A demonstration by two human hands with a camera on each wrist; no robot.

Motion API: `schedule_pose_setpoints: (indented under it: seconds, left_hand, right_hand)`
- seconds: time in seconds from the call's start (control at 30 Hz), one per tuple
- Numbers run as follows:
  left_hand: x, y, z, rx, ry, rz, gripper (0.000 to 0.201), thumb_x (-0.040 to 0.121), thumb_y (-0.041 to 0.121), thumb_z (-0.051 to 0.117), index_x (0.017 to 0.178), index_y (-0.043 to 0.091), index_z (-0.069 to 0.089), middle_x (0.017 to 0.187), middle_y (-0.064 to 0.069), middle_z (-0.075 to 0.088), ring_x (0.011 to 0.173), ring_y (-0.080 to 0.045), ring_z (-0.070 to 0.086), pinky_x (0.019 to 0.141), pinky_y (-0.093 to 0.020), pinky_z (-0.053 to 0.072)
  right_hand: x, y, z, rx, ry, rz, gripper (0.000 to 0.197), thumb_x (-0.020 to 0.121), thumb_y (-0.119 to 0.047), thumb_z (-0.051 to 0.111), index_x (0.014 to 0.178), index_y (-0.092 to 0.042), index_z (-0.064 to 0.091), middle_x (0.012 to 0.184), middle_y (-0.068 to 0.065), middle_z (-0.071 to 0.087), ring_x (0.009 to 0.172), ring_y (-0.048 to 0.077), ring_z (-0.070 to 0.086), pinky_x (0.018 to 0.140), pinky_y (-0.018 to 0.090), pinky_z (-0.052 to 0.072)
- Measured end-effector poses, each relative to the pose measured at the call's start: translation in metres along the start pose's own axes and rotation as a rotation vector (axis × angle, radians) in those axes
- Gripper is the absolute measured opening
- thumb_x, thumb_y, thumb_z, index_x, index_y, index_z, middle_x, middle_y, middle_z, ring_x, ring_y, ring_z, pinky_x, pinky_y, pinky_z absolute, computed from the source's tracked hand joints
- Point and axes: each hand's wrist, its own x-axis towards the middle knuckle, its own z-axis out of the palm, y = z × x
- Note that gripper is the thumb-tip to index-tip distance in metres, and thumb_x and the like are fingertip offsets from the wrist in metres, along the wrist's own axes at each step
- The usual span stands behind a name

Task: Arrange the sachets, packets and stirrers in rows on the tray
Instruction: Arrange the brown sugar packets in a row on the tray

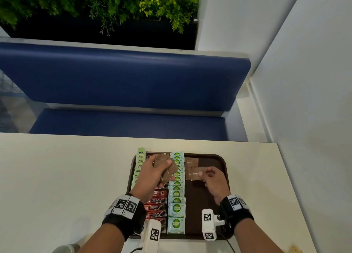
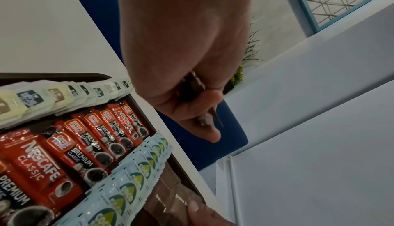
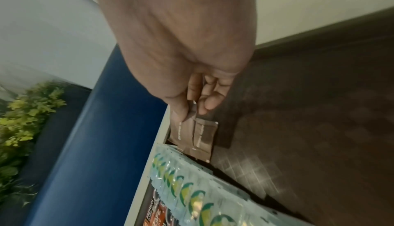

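Three rows already lie on the brown tray (image 1: 223,162) on the white surface (image 1: 57,176): pale green packets (image 1: 140,164), red coffee sticks (image 1: 155,208) and blue-green sachets (image 1: 176,199). The left hand (image 1: 152,173) grips a fanned bunch of brown sachets (image 1: 165,162) above them. The right hand (image 1: 214,180) pinches one brown sachet (image 1: 194,174) beside others lying in the tray's right part.

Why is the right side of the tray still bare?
Partly filled: only a few brown sachets lie at the far end of the tray; the left hand holds more.
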Motion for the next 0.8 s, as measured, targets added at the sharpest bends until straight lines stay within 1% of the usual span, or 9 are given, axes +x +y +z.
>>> schedule_pose_setpoints:
  seconds: [0.1, 0.2, 0.27, 0.3, 0.37, 0.4, 0.6, 0.67, 0.8]
  left_hand:
    - [0.003, -0.007, -0.005, 0.012, 0.013, -0.02, 0.028, 0.103, 0.027, 0.072, 0.126, 0.014, 0.065, 0.107, -0.015, 0.082, 0.079, -0.034, 0.08, 0.039, -0.021, 0.043]
    - [0.005, -0.013, -0.008, 0.029, 0.013, -0.019, 0.03, 0.102, 0.03, 0.073, 0.126, 0.014, 0.066, 0.105, -0.015, 0.082, 0.075, -0.03, 0.078, 0.042, -0.025, 0.043]
    - [0.006, -0.015, -0.009, 0.027, 0.011, -0.02, 0.032, 0.101, 0.031, 0.074, 0.127, 0.015, 0.066, 0.105, -0.015, 0.082, 0.074, -0.029, 0.078, 0.048, -0.028, 0.045]
    - [0.006, -0.016, -0.01, 0.02, 0.009, -0.023, 0.032, 0.101, 0.032, 0.075, 0.127, 0.015, 0.066, 0.106, -0.015, 0.082, 0.075, -0.029, 0.079, 0.051, -0.029, 0.046]
    - [0.005, -0.016, -0.01, 0.018, 0.011, -0.028, 0.032, 0.101, 0.032, 0.075, 0.128, 0.017, 0.065, 0.107, -0.015, 0.082, 0.074, -0.028, 0.079, 0.05, -0.028, 0.045]
    - [0.005, -0.016, -0.01, 0.022, 0.015, -0.03, 0.032, 0.101, 0.032, 0.074, 0.128, 0.017, 0.066, 0.107, -0.015, 0.082, 0.073, -0.028, 0.079, 0.049, -0.027, 0.045]
    - [0.0, -0.012, -0.01, 0.028, 0.029, -0.032, 0.031, 0.101, 0.029, 0.074, 0.128, 0.016, 0.066, 0.105, -0.014, 0.082, 0.069, -0.025, 0.078, 0.04, -0.022, 0.045]
    - [-0.001, -0.011, -0.01, 0.031, 0.037, -0.031, 0.03, 0.102, 0.028, 0.073, 0.128, 0.016, 0.065, 0.102, -0.013, 0.083, 0.065, -0.023, 0.077, 0.04, -0.022, 0.044]
    - [-0.002, -0.012, -0.011, 0.03, 0.042, -0.041, 0.032, 0.102, 0.028, 0.073, 0.13, 0.016, 0.064, 0.104, -0.014, 0.083, 0.069, -0.025, 0.079, 0.044, -0.025, 0.044]
  right_hand:
    - [0.006, 0.018, 0.012, -0.051, 0.049, 0.011, 0.015, 0.087, -0.024, 0.083, 0.094, -0.022, 0.07, 0.087, 0.004, 0.077, 0.086, 0.024, 0.072, 0.088, 0.049, 0.059]
    - [0.003, 0.022, 0.021, -0.099, 0.077, -0.01, 0.014, 0.087, -0.023, 0.083, 0.091, -0.023, 0.07, 0.086, 0.003, 0.074, 0.08, 0.02, 0.069, 0.084, 0.045, 0.06]
    - [0.0, 0.021, 0.025, -0.126, 0.089, -0.037, 0.014, 0.088, -0.022, 0.083, 0.091, -0.02, 0.069, 0.087, 0.003, 0.073, 0.08, 0.019, 0.068, 0.078, 0.036, 0.057]
    - [-0.002, 0.021, 0.026, -0.143, 0.099, -0.049, 0.013, 0.089, -0.02, 0.082, 0.091, -0.019, 0.069, 0.087, 0.003, 0.072, 0.08, 0.018, 0.067, 0.074, 0.028, 0.054]
    - [-0.004, 0.019, 0.027, -0.2, 0.123, -0.076, 0.013, 0.089, -0.017, 0.081, 0.09, -0.016, 0.068, 0.085, -0.001, 0.069, 0.078, 0.012, 0.064, 0.066, 0.013, 0.044]
    - [-0.006, 0.018, 0.027, -0.228, 0.135, -0.088, 0.014, 0.09, -0.015, 0.081, 0.09, -0.015, 0.067, 0.083, -0.003, 0.068, 0.077, 0.01, 0.062, 0.062, 0.009, 0.041]
    - [-0.007, 0.017, 0.028, -0.279, 0.168, -0.077, 0.019, 0.088, -0.01, 0.082, 0.095, -0.01, 0.065, 0.081, -0.001, 0.064, 0.072, 0.004, 0.057, 0.061, 0.004, 0.042]
    - [-0.007, 0.016, 0.028, -0.28, 0.169, -0.074, 0.02, 0.089, -0.01, 0.082, 0.096, -0.01, 0.064, 0.081, 0.0, 0.063, 0.071, 0.004, 0.057, 0.061, 0.004, 0.042]
    - [-0.006, 0.017, 0.03, -0.277, 0.162, -0.073, 0.022, 0.089, -0.01, 0.083, 0.097, -0.008, 0.063, 0.081, 0.002, 0.063, 0.071, 0.005, 0.057, 0.061, 0.004, 0.042]
